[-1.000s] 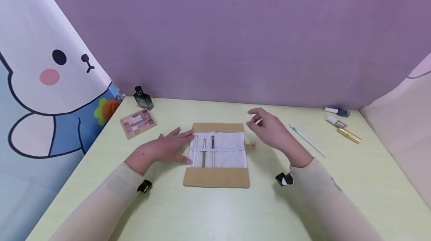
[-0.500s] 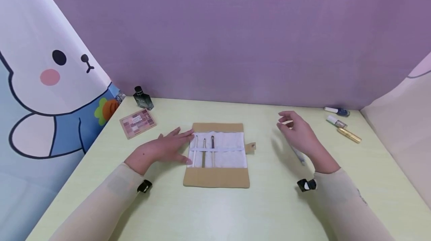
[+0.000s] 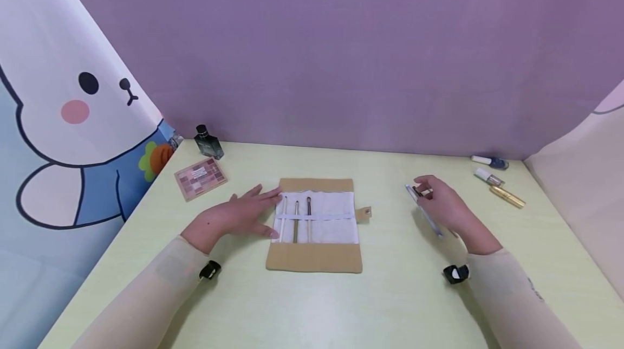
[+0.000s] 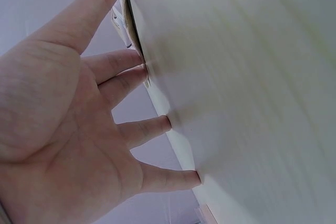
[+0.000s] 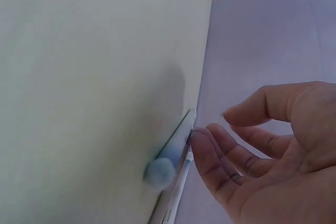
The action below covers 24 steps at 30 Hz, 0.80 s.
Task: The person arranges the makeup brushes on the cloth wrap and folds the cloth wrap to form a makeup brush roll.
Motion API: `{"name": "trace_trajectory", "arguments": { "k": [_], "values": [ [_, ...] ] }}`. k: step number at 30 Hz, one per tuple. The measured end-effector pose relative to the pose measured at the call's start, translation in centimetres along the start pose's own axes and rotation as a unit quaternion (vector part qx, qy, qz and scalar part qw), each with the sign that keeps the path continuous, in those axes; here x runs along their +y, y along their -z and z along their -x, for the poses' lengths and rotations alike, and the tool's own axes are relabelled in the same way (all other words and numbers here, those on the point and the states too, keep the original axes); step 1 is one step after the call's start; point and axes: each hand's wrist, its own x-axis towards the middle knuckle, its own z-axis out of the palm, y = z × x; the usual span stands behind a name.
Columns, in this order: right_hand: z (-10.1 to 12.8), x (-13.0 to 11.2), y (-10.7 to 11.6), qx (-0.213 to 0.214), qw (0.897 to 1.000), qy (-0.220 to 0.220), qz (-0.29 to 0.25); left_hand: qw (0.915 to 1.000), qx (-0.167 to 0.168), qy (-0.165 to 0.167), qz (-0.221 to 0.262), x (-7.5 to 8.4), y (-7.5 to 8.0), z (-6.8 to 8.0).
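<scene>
On the pale tabletop (image 3: 312, 311) the brown case (image 3: 314, 258) lies unfolded. The left hand (image 3: 241, 214) is spread wide, steadying its left edge, two fingertips on the tabletop. The right hand (image 3: 441, 204) curves loosely, thumb apart from fingers, right beside a white brush (image 3: 431, 221); I can't tell if they touch. A second ago it was near the case's strap (image 3: 363, 214); it has since moved right. Three slim brushes (image 3: 296, 227) lie in the case.
</scene>
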Motion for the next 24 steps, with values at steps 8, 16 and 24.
{"name": "trace_trajectory", "arguments": {
  "k": [8,16,24],
  "values": [
    [-0.24,-0.47,-0.35,-0.012,1.000,0.002,0.028,1.0000,-0.001,0.001,0.000,-0.02,0.06,-0.04],
    [-0.30,-0.79,-0.45,-0.036,0.997,0.006,0.067,1.0000,-0.002,0.001,-0.002,-0.02,0.09,-0.02],
    [-0.35,-0.81,-0.63,-0.044,0.997,0.007,0.066,1.0000,-0.003,0.002,-0.002,0.07,0.08,-0.01]
  ]
}}
